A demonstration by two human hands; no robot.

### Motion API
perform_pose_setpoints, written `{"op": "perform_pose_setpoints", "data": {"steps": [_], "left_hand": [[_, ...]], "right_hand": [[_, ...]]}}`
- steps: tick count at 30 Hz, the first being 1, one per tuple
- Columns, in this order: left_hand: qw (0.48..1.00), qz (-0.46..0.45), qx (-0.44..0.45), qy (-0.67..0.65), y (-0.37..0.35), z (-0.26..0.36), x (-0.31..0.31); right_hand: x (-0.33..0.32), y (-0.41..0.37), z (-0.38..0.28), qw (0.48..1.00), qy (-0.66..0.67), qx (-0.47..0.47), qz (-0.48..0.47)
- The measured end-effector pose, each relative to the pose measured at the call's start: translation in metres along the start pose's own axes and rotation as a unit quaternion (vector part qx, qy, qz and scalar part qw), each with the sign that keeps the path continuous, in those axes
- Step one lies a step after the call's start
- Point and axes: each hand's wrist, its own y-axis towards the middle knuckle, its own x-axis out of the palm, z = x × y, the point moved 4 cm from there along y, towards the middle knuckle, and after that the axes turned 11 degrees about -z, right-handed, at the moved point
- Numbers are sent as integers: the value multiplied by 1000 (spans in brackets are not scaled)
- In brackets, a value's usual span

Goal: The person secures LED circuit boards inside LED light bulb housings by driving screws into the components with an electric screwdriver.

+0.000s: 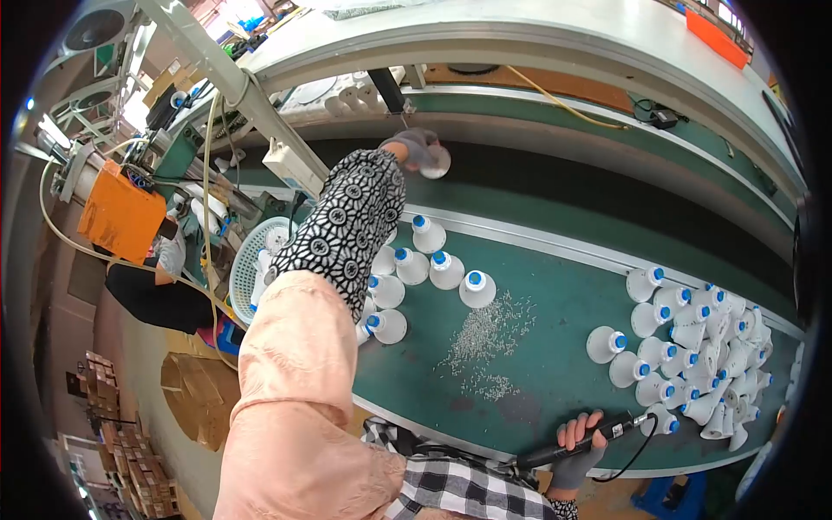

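Observation:
My left hand [419,149], in a grey glove and blurred, reaches over the dark conveyor belt and closes on a white lamp housing [437,165] with its round face showing. My right hand [579,451], gloved with bare fingertips, wraps around a black electric screwdriver [555,452] at the near table edge. Between the hands, small silvery screws [485,338] lie scattered on the green table [546,381]. White cone-shaped housings with blue tips [446,270] stand left of the screws. More such housings [685,338] are crowded at the right.
A light green basket [246,276] with white parts stands at the left. Above the belt [555,173] runs a white shelf [520,35] on a metal post [234,78]. A person in black [160,295] is at the far left. A black cable [637,455] hangs from the screwdriver.

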Motion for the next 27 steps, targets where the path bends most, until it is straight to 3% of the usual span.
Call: {"op": "perform_pose_setpoints", "data": {"steps": [2, 4, 9, 13, 16, 18, 21, 23, 27], "left_hand": [[999, -38, -2, 1, 3, -16, 9], [990, -88, 27, 104, -12, -2, 21], [985, -162, 20, 53, -11, 13, 51], [982, -154, -9, 107, -3, 22, 57], [991, -116, 62, 0, -34, 46, 33], [976, -86, 161, -118, -95, 85, 16], [916, -104, 304, -242, -196, 142, 36], [871, -126, 338, -334, -249, 162, 82], [834, -235, 231, -443, -315, 172, 185]], "right_hand": [[1, 0, 0, 1000, 2, -5, -27], [-2, -1, 0, 1000, 1, -7, -30], [3, -2, -1, 1000, 1, -7, -22], [1, -3, -1, 999, 2, -13, -32], [7, -6, -2, 999, -6, -32, -22], [21, -9, -5, 996, -41, -39, -72], [50, -10, -6, 983, -82, -21, -163], [83, -3, -3, 985, -100, -33, -136], [130, 14, 9, 975, -203, -25, -80]]}}
